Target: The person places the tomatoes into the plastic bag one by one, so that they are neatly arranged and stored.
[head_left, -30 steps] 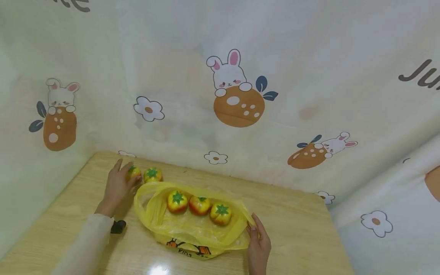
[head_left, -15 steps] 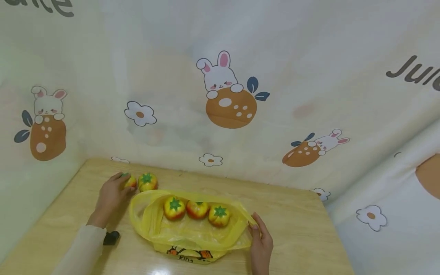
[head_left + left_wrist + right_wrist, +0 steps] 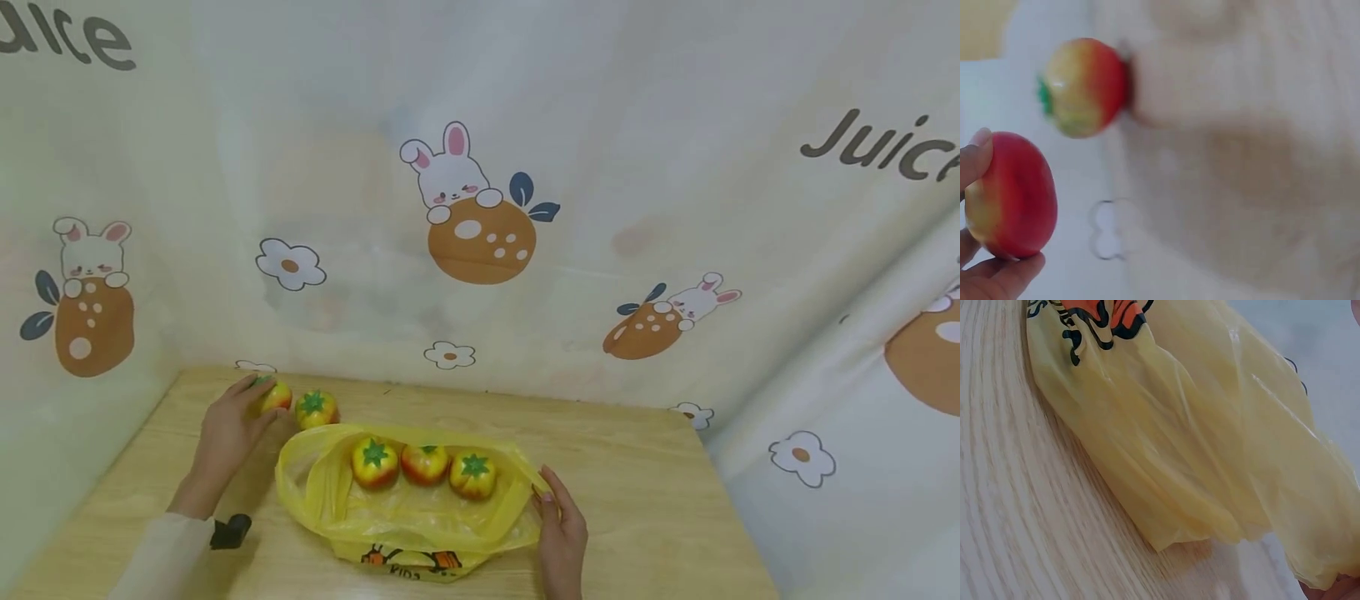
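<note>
At the table's back left, my left hand (image 3: 231, 419) grips a glossy red-and-yellow toy tomato (image 3: 1019, 197). In the left wrist view my thumb and fingers are at opposite sides of it, its red side facing the camera. A second toy tomato (image 3: 317, 409) with a green star-shaped top sits just right of it on the table. My right hand (image 3: 562, 533) pinches the right edge of a yellow plastic bag (image 3: 405, 533), whose mouth gapes. Inside the bag lie three more such toy tomatoes (image 3: 375, 463). The right wrist view shows mostly the bag's creased side (image 3: 1166, 437).
The wooden table (image 3: 645, 492) meets a pale curtain (image 3: 360, 167) printed with rabbits and flowers at the back and sides. A black strap piece (image 3: 231, 532) sticks out beside my left sleeve (image 3: 161, 554).
The head view has shifted, so the scene sits lower and farther left. My left hand has closed more firmly around the tomato; the right hand keeps its hold on the bag.
</note>
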Motion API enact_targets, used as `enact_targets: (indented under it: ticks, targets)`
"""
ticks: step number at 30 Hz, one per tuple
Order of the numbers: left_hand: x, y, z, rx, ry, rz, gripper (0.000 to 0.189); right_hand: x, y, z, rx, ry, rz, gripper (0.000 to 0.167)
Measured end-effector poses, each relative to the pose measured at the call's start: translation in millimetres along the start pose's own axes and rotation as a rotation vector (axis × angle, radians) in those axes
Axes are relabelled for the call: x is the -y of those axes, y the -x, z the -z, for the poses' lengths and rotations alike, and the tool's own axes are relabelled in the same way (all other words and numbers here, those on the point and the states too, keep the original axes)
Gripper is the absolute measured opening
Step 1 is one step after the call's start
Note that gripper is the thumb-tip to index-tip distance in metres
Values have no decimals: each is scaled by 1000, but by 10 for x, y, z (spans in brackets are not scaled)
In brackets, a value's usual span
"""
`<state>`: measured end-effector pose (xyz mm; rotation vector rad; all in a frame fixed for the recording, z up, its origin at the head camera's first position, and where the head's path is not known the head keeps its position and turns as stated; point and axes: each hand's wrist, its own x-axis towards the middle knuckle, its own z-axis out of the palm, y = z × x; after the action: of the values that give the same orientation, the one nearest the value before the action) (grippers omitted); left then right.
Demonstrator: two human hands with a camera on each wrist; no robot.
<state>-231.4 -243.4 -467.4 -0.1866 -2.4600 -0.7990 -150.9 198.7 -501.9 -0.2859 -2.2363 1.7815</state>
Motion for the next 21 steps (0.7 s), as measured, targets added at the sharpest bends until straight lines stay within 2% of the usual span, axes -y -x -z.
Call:
enact_targets:
  ticks: [7,15,21]
  targets:
    - [-251,-189,181,-51,26,-37,45,3,-25,-12,-24,9,21,39]
    - [-477,-297,359,-62,39,-56,45,-6,-10,-32,-10,-5,17,40]
    - [-642,-367,479,-52,29,-98,45,-13,10,-26,-3,-16,15,39]
